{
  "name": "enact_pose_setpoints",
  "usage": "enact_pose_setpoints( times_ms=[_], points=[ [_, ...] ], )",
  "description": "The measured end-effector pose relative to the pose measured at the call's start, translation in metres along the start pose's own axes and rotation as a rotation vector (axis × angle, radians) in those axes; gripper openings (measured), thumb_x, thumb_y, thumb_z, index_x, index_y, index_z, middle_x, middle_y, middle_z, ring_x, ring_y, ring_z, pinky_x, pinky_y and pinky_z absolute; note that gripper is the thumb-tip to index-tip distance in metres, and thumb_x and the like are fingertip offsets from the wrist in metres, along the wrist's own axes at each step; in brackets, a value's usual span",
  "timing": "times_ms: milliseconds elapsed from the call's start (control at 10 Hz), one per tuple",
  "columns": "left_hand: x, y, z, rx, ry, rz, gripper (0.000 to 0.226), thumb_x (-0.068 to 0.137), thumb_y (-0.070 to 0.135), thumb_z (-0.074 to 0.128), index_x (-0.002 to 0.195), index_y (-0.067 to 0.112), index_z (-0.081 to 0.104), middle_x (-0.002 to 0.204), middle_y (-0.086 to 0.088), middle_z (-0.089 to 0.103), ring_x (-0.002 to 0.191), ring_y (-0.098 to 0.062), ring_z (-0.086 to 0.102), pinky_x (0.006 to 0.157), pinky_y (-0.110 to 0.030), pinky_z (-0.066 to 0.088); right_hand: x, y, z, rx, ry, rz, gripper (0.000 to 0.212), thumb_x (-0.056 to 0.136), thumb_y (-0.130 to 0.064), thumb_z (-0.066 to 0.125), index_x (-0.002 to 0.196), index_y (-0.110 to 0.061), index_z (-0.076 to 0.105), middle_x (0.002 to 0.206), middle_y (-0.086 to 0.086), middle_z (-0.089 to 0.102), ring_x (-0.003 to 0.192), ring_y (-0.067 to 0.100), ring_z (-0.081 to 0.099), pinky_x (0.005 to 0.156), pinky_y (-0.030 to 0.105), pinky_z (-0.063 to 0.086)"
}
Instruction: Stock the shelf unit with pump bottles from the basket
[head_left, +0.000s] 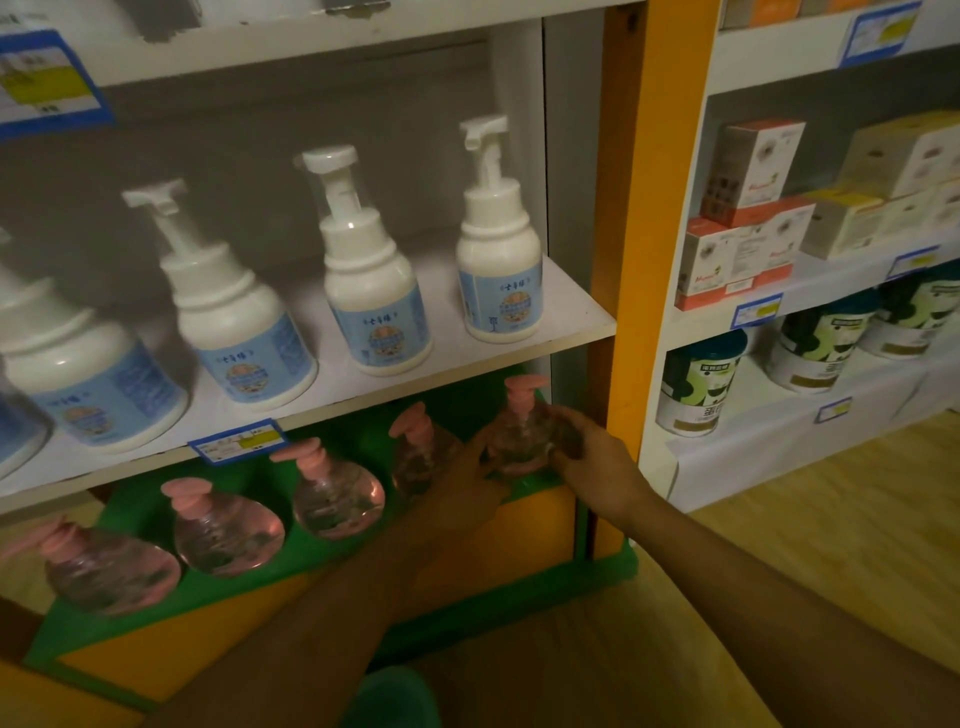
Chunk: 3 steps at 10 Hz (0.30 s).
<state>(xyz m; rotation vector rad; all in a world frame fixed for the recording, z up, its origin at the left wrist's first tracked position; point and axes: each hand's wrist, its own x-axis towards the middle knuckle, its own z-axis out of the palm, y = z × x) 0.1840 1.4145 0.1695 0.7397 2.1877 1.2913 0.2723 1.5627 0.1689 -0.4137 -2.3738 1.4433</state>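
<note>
A clear pump bottle with a pink pump (522, 431) stands at the right end of the green bottom shelf (332, 566). My right hand (587, 452) grips its right side, and my left hand (467, 475) touches its left side with fingers around it. Several more clear pink-pump bottles stand in a row to the left on the same shelf, such as one (335, 491) in the middle and another (415, 457) just behind my left hand. The basket is not clearly in view.
White pump bottles with blue labels (371, 291) line the white shelf (571, 317) above. An orange post (654, 208) borders the unit on the right. Beyond it stand boxes (748, 171) and tins (701, 384). Wooden floor (831, 509) lies at the right.
</note>
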Motion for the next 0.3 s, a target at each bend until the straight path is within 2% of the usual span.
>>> enact_pose_setpoints(
  times_ms=[200,300],
  points=[
    [-0.01,0.01,0.0,-0.067,-0.031,-0.008,0.066,0.083,-0.002,0.06,0.141,0.009,0.032,0.144,-0.015,0.04,0.121,-0.019,0.043,0.108,-0.048,0.037,-0.005,-0.004,0.001,0.016,-0.058,0.008,0.051,0.092,-0.01,0.055,0.138,-0.02,0.038,0.111,-0.01,0.048,0.102,0.004,0.045,0.068,-0.005,0.036],
    [-0.013,0.006,-0.003,-0.148,-0.055,-0.002,0.059,0.084,-0.005,0.057,0.132,0.026,0.04,0.127,0.003,0.051,0.105,-0.01,0.053,0.101,-0.046,0.044,-0.011,-0.014,-0.001,0.046,-0.006,0.018,0.044,0.091,-0.008,0.056,0.133,-0.014,0.042,0.105,-0.007,0.047,0.095,0.004,0.043,0.063,-0.007,0.036]
  ],
)
